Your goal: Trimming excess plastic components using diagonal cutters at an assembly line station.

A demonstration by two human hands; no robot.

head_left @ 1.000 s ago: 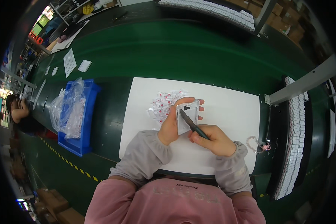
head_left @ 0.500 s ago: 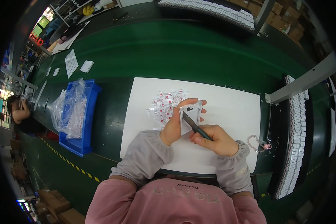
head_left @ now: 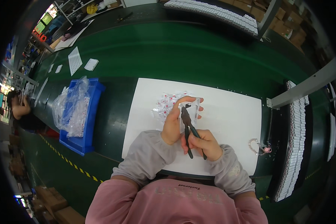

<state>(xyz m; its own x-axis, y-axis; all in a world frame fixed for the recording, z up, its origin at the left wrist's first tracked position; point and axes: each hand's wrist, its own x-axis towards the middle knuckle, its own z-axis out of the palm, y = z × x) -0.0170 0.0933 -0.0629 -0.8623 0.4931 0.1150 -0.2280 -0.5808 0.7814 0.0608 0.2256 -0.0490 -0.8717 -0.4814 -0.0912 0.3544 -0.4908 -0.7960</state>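
My left hand (head_left: 171,125) is wrapped round a small white plastic case (head_left: 192,113), its fingertips showing past the far side. A dark opening shows near the top of the case. My right hand (head_left: 205,143) grips a pair of pliers (head_left: 187,121) with dark green handles, spread apart below my fingers. The jaws of the pliers lie over the inside of the case; whether they pinch anything there I cannot make out. Just left of and beyond my left hand, a pile of small clear packets with red marks (head_left: 168,100) lies on the white sheet (head_left: 227,108).
To the left stands a blue bin (head_left: 90,119) with clear plastic bags and packets. A beaded bracelet (head_left: 254,146) lies near the sheet's right edge. Rows of white pieces (head_left: 294,138) line the far right. Beyond the sheet runs a green belt (head_left: 156,48). Someone sits far left.
My right hand has moved left and turned, bringing the pliers more upright. Their handles, seen together before, now show spread apart. The view has shifted slightly.
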